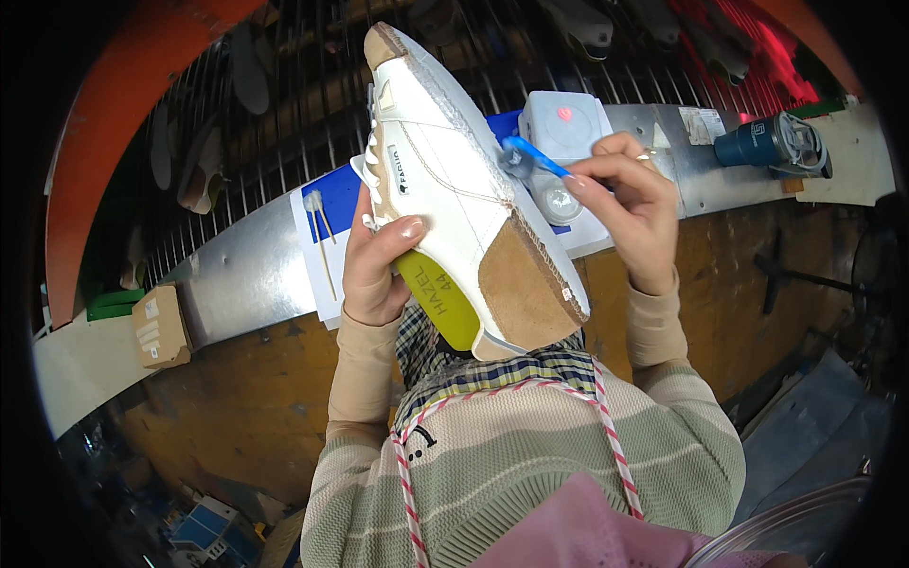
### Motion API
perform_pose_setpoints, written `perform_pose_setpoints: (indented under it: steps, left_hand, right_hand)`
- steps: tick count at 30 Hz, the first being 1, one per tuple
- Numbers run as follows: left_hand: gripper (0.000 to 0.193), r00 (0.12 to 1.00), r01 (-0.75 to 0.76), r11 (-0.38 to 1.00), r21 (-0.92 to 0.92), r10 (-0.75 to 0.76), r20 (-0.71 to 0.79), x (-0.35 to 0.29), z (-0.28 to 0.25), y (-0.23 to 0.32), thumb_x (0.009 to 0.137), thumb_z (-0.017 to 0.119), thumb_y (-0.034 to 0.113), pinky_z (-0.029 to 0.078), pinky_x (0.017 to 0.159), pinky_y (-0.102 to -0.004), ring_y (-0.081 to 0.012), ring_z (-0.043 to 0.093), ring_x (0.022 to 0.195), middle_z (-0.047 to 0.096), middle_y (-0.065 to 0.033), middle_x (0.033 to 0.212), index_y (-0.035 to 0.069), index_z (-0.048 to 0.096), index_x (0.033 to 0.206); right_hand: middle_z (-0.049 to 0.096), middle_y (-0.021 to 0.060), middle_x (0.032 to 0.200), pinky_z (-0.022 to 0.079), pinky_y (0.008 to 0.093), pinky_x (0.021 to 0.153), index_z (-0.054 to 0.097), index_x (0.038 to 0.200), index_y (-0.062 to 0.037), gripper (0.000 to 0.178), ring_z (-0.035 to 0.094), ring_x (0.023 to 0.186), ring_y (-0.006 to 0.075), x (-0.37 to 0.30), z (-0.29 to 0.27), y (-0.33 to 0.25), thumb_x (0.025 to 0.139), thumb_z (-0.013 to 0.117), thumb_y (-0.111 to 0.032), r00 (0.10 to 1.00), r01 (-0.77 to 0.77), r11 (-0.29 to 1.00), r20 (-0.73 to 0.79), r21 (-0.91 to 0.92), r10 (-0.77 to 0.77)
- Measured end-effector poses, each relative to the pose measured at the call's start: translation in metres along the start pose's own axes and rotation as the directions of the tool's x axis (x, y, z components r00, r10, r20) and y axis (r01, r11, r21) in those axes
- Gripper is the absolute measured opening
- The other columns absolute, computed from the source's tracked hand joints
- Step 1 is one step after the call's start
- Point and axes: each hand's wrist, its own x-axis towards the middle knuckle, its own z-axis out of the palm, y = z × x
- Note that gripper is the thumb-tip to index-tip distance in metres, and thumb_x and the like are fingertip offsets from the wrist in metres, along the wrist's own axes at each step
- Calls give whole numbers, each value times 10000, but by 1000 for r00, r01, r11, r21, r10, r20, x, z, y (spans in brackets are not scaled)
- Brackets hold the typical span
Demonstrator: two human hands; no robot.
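My left hand [374, 270] grips a white sneaker [445, 161] with tan suede at toe and heel, tilted on its side with the toe pointing away. A yellow-green shoe last [441, 301] fills the shoe's opening. Between the fingertips of my right hand [630, 194] is a blue-handled brush [538, 158]. Its blurred head is at the rough edge where the sole meets the upper; whether it touches, I cannot tell. Just behind the brush stands a white container [565, 133] with a pink spot on top, and a small clear cup [557, 204] in front of it.
Two sticks with whitish tips [317, 213] lie on blue and white sheets at left. A metal ledge [246, 270] crosses the bench, with a cardboard box [161, 327] at far left and a blue tumbler [772, 142] at right. Beyond is a barred rack [312, 80] with shoes and insoles.
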Motion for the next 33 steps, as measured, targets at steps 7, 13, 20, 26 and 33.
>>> perform_pose_setpoints:
  steps: [7, 13, 20, 26, 33]
  left_hand:
    - [671, 991, 1, 999, 34, 4, -137, 17, -13, 3, 918, 617, 152, 519, 996, -342, -242, 613, 1192, 562, -177, 1336, 26, 303, 1497]
    - [620, 980, -32, 994, 104, 52, -194, 27, -23, 7, 929, 619, 172, 509, 996, -330, -221, 614, 1181, 574, -156, 1318, 28, 353, 1470]
    - [506, 977, 16, 987, 162, 18, -211, 21, -23, 5, 970, 553, 172, 494, 1029, -357, -222, 599, 1208, 579, -144, 1343, 25, 415, 1434]
    - [628, 981, 31, 992, 119, -8, -193, 12, -12, 3, 923, 603, 131, 520, 987, -334, -229, 621, 1184, 572, -153, 1333, 45, 340, 1487]
    - [645, 984, 60, 998, 35, -53, -169, 9, -13, 1, 922, 609, 132, 515, 1006, -344, -233, 611, 1205, 565, -155, 1350, 50, 330, 1496]
  right_hand:
    - [551, 31, 917, 436, 235, 710, 749, 931, 24, 138, 537, 822, 102, -25, -5, -1, 797, 779, 8, 997, -75, 997, 37, 30, 74]
    - [524, 25, 862, 424, 238, 660, 760, 921, 13, 161, 516, 777, 103, -35, -17, -10, 765, 795, -11, 1000, -8, 983, 17, -182, 12]
    - [519, 42, 833, 436, 254, 638, 756, 903, 5, 180, 530, 731, 127, -20, -9, -10, 735, 809, -36, 987, 162, 913, 48, -375, -156]
    - [503, 42, 849, 425, 245, 609, 750, 906, 12, 188, 521, 691, 118, 3, -2, -6, 736, 812, -41, 955, 294, 862, 99, -412, -279]
    - [502, 51, 883, 424, 262, 592, 751, 927, 7, 203, 539, 715, 123, 25, -10, -10, 744, 820, -48, 901, 435, 778, 212, -453, -380]
